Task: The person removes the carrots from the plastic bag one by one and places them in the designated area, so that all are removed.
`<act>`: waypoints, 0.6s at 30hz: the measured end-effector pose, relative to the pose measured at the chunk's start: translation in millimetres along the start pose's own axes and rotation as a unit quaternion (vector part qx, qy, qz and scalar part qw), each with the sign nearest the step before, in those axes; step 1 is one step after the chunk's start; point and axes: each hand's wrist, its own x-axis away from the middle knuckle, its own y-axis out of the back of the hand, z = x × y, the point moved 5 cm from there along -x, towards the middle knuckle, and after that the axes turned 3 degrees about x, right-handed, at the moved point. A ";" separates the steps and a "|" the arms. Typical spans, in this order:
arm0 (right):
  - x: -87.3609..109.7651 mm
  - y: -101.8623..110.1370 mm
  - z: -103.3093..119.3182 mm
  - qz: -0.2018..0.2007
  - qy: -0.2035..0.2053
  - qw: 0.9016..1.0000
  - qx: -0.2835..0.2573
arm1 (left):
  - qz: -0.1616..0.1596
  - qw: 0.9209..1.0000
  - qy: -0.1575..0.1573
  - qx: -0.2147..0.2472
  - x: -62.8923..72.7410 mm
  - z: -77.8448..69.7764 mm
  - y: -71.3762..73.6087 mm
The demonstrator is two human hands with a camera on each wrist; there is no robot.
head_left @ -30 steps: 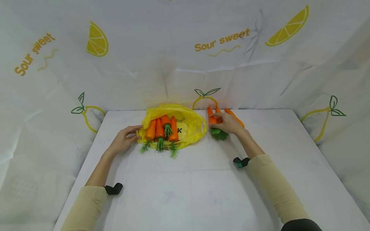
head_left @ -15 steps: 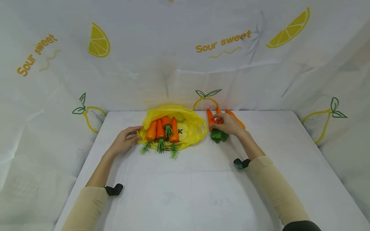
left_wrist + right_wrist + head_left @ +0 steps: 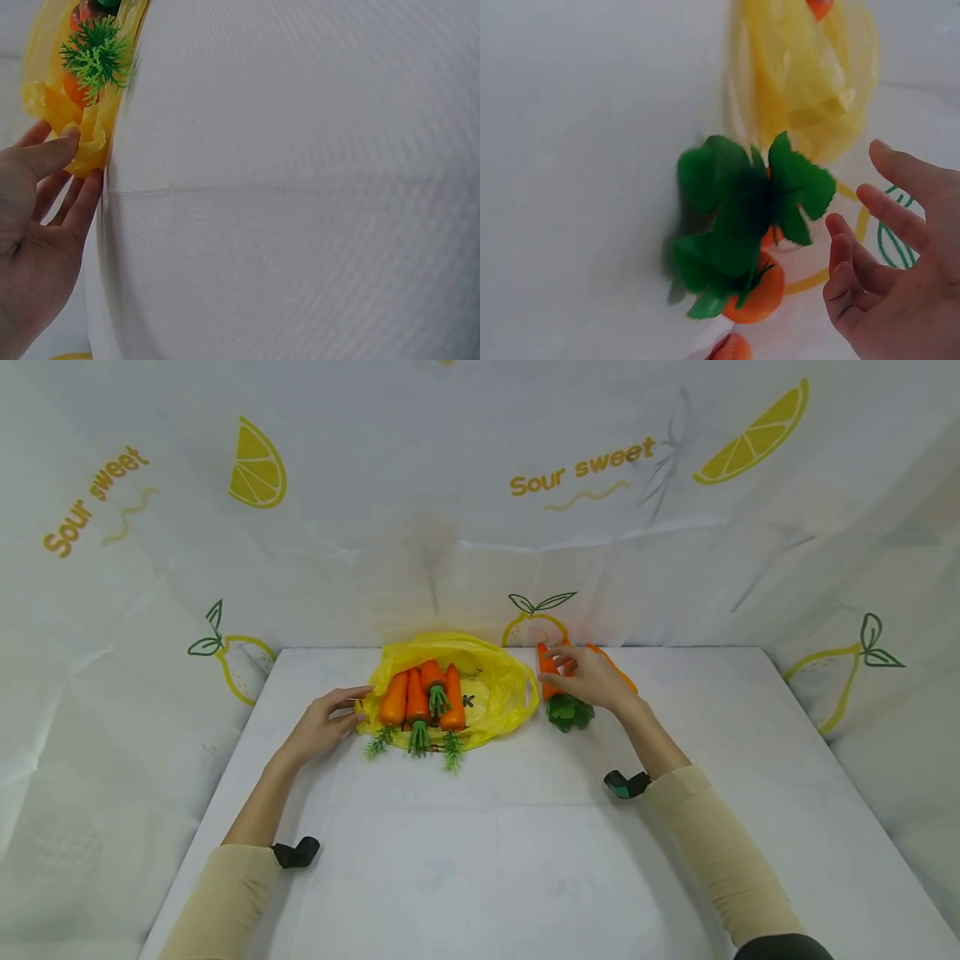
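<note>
A yellow plastic bag (image 3: 498, 714) lies on its side with its mouth toward me. Several orange carrots (image 3: 415, 693) with green tops rest inside. My left hand (image 3: 318, 727) pinches the bag's left edge; in the left wrist view the thumb (image 3: 56, 154) lies on the yellow film (image 3: 45, 60). To the right of the bag, my right hand (image 3: 592, 681) hovers over more carrots (image 3: 548, 672) with leafy green tops (image 3: 570, 712). Its fingers (image 3: 892, 217) are spread apart beside the leaves (image 3: 739, 202) in the right wrist view, with nothing between them. The hand partly hides these carrots.
A white cloth covers the table (image 3: 480, 860). Behind it rises a white backdrop (image 3: 420, 543) printed with lemons and lettering. Another carrot (image 3: 618, 668) lies on the far side of my right hand, near the table's back edge.
My right hand's thumb and fingers have shifted slightly upward over the carrots and spread apart, covering more of the middle carrot. My left hand and the bag stay where they were.
</note>
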 end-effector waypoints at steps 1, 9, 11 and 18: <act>0.1 0.4 3.9 -0.001 0.002 1.000 -0.004 | 0.000 1.000 -0.001 0.001 0.0 -0.3 0.0; -4.1 -3.0 34.7 -0.001 0.035 0.999 -0.036 | -0.001 1.000 -0.002 0.001 -0.5 -1.0 -0.2; -4.8 -3.7 41.3 -0.001 0.045 0.998 -0.038 | -0.001 1.000 0.002 0.001 -0.5 -0.5 -0.2; -5.5 -9.7 63.5 0.010 0.081 0.995 -0.064 | 0.000 1.000 0.010 -0.001 -0.4 0.8 -0.1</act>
